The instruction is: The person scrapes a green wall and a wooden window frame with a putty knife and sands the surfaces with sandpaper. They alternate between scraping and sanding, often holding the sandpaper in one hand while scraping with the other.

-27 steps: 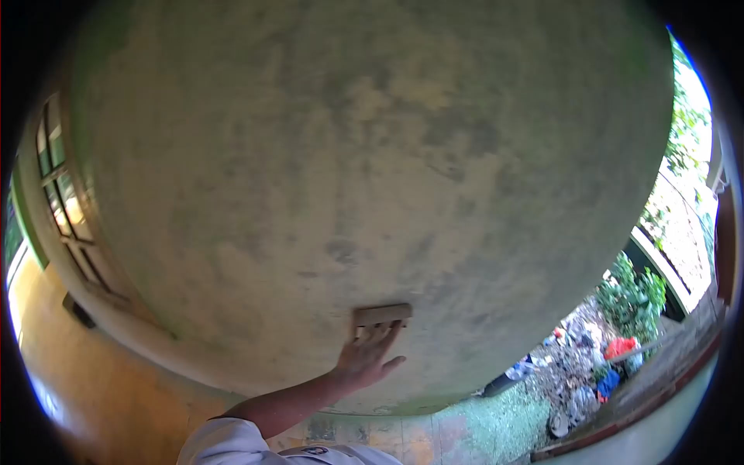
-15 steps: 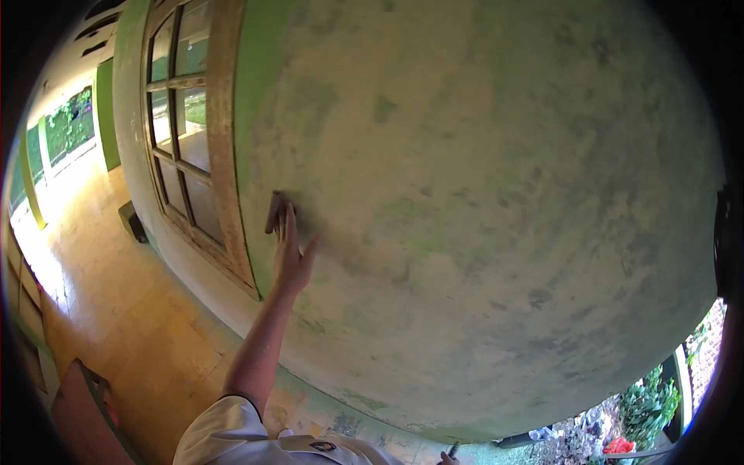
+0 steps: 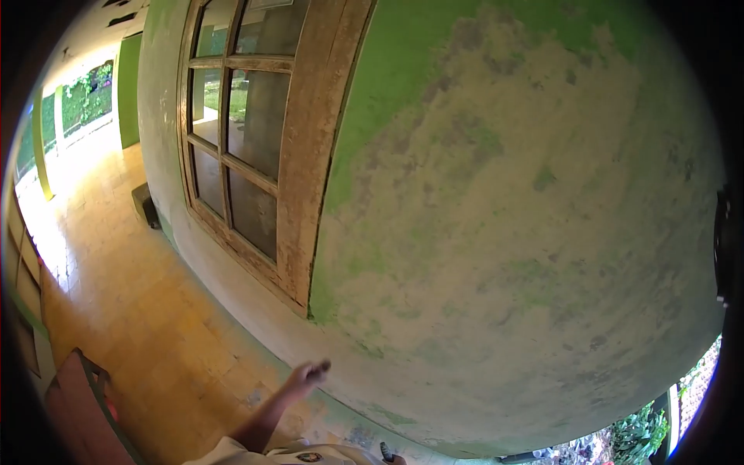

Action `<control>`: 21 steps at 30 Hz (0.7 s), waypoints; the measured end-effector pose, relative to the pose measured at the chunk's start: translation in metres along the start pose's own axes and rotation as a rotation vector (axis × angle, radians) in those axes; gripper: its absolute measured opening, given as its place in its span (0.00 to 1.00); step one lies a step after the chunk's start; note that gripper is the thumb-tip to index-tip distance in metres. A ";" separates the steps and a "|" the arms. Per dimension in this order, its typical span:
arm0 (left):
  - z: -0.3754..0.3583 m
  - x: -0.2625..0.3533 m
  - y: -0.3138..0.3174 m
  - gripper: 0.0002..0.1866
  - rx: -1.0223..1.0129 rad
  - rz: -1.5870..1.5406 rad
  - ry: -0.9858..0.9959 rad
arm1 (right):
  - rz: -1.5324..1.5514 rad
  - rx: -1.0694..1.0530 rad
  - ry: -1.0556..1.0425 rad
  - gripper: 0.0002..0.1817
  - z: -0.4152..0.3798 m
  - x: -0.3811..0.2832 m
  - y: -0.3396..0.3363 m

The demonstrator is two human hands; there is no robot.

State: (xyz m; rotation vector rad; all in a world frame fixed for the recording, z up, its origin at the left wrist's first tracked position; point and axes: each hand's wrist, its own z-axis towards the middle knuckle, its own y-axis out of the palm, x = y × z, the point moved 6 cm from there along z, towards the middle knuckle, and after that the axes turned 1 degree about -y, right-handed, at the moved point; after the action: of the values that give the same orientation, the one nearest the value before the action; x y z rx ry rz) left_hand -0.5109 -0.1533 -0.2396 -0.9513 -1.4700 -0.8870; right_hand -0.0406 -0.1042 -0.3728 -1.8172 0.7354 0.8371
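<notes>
My left hand is closed around a small dark brown block, seen end-on and slightly blurred. It is low in front of the wall, beneath the bottom corner of the window frame. The wall has worn green paint with large pale, scraped-looking patches. At the bottom edge, only a bit of my right hand shows, with a dark, ribbed handle-like thing sticking up from it; the rest of that tool is out of view.
A worn wooden window frame with glass panes is at the left of the wall. Yellowish floor tiles run along its foot. A reddish-brown panel stands at lower left, a dark box-like thing by the wall, plants at lower right.
My left hand has come off the wall beside the window and dropped down toward my body with the block. The view has shifted left, so more of the window shows.
</notes>
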 end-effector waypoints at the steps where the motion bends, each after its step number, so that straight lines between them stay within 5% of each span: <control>1: -0.027 -0.013 -0.002 0.13 0.028 0.024 -0.025 | -0.007 -0.016 -0.052 0.10 0.000 -0.013 0.014; 5: -0.090 -0.053 -0.009 0.15 0.110 -0.080 -0.078 | 0.024 -0.093 -0.167 0.10 0.007 -0.047 0.057; 7: -0.099 -0.087 -0.014 0.15 0.114 -0.045 -0.309 | 0.049 -0.169 -0.160 0.08 0.019 -0.068 0.058; 8: -0.096 -0.085 -0.017 0.15 0.122 -0.042 -0.320 | -0.222 -0.344 -0.053 0.19 0.025 -0.088 0.060; 11: -0.078 -0.034 -0.010 0.14 0.062 -0.175 -0.304 | -0.202 -0.353 -0.216 0.16 0.049 -0.138 0.078; 13: -0.063 0.031 -0.013 0.12 0.100 0.121 -0.128 | -0.227 -0.439 -0.202 0.16 0.053 -0.207 0.086; 18: -0.030 0.032 -0.039 0.08 0.223 -0.058 0.006 | -0.079 -0.507 -0.348 0.14 0.085 -0.294 0.122; 21: -0.021 0.039 -0.054 0.11 0.318 0.142 0.037 | 0.033 -0.535 -0.371 0.12 0.082 -0.341 0.123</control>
State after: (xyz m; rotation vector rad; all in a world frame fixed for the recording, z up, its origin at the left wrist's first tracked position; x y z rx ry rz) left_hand -0.5543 -0.1905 -0.1997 -0.7860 -1.4409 -0.5446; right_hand -0.3535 -0.0310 -0.1860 -2.0229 0.3157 1.4482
